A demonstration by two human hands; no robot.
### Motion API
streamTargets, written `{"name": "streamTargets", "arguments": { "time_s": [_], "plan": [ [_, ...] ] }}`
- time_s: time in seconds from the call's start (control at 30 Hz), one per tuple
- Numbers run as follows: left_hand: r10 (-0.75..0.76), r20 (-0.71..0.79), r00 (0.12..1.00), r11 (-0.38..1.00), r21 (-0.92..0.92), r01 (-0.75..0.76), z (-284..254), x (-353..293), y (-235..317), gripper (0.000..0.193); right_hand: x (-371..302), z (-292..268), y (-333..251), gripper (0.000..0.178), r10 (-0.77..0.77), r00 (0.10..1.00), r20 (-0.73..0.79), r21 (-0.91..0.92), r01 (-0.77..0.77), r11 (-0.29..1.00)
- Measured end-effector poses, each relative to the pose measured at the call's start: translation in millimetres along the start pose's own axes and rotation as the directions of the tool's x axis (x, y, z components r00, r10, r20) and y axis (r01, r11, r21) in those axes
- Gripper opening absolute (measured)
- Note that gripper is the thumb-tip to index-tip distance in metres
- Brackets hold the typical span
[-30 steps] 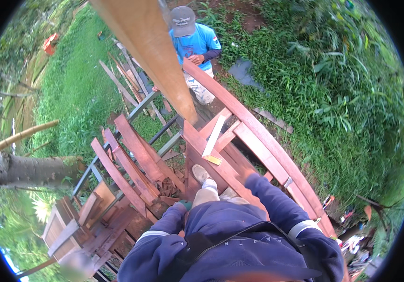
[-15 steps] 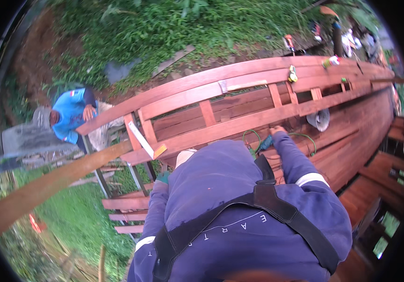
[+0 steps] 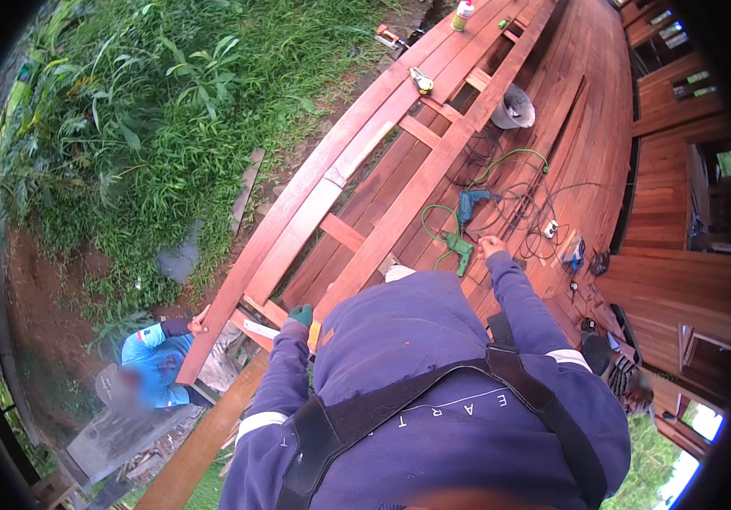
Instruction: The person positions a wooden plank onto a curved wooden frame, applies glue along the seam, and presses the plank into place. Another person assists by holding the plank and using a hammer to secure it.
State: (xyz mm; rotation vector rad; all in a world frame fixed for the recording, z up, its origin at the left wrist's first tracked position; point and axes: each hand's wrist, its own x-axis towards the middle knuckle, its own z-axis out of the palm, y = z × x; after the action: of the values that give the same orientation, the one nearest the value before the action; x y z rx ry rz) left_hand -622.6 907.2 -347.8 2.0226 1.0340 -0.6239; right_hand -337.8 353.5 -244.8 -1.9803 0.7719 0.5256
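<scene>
Green drill just beside R hand: clear cords b4 any lift

Drill lies on its side on the plank deck, nr the blue-green drill. R hand is bare, fingers partly curled, low over the deck; can't tell if it's touching or pinching anything. L hand wears a dk green glove, fingers bent, at the inner rail nr the yellow end of the square; can't tell if it's gripping or just resting.

For a good pick-up, I'd say: full grip round the handle, index finger off the trigger, elbow free. Green lead loops out by both drills, w/ dk cords tangled to the right, so go slow & check nothing drags the 2nd tool. Bit too small to judge; check it's seated b4 use.

L hand prob. best as a steady prop, clear of the square so that isn't knocked. Co-worker has a hand at the outer plank, so a quick word b4 leaning on or jolting the frame makes sense.
</scene>
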Motion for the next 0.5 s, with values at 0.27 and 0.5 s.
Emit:
{"name": "streamTargets", "arguments": {
  "time_s": [0.27,0.5],
  "plan": [
    [-0.058,0.221,0.973,0.972,0.233,0.005,-27,27,26,0.062,-140,-8,138,0.038,0.134,0.948,0.288,-0.536,0.044,0.843],
    [-0.048,0.192,0.98,0.928,0.371,-0.027,-37,60,88,0.063,-138,-42,145,0.042,0.158,0.908,0.387,-0.539,0.084,0.838]
  ]
}}
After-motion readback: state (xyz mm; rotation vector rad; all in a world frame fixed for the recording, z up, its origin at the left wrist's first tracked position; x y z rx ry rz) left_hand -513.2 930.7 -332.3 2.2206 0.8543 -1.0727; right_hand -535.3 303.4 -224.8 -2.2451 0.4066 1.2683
